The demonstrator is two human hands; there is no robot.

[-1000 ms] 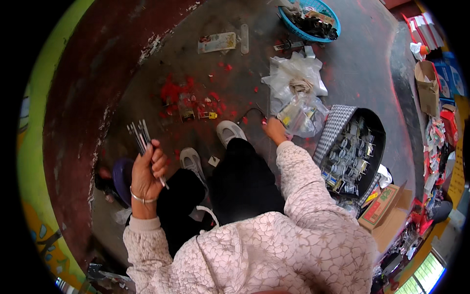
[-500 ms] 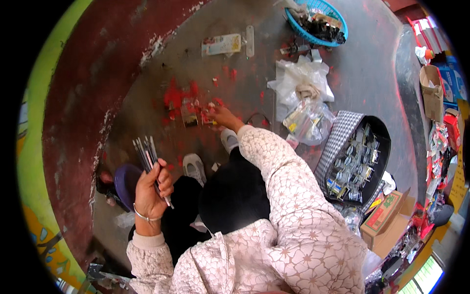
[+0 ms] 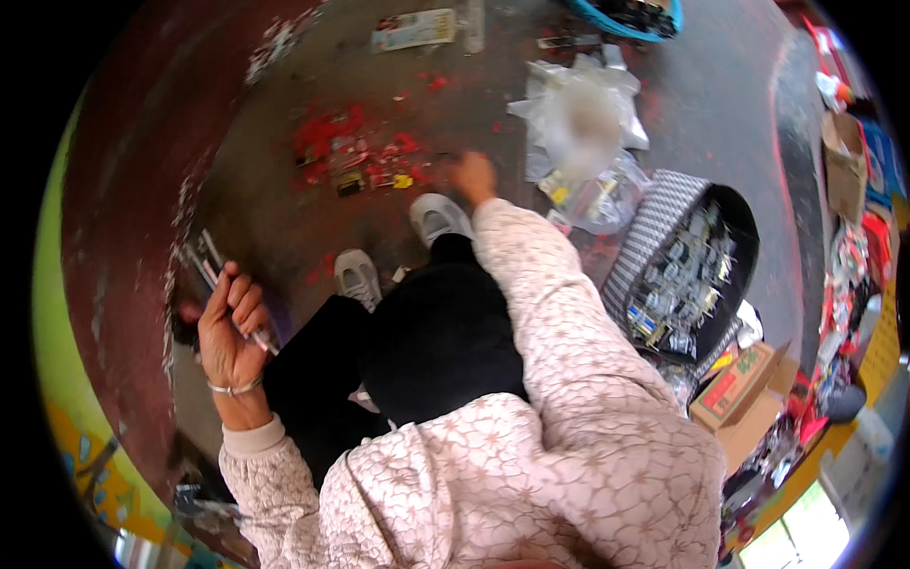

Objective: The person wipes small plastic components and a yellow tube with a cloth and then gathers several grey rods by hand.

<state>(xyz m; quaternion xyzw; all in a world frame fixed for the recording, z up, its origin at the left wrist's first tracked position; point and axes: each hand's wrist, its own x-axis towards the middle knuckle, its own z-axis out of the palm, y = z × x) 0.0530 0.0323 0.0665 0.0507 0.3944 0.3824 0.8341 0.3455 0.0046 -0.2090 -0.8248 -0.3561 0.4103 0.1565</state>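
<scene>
Your left hand [image 3: 227,327] stays clamped on thin metal rods [image 3: 210,270] | right hand [image 3: 472,175], blurred so grip unreadable, has swung from the clear bag [image 3: 583,142] to the red scraps [image 3: 351,152] on the floor [image 3: 284,218].

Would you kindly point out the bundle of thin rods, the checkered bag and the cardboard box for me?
Bundle of thin rods [image 3: 210,266]: head view, on the shafts above the left hand [image 3: 230,332].
Checkered bag [image 3: 647,228]: head view, on its patterned outer wall.
Cardboard box [image 3: 744,384]: head view, on its top face.

Two white shoes [image 3: 393,247]; one checked basket [image 3: 654,228]; two cardboard boxes [image 3: 744,394].
</scene>
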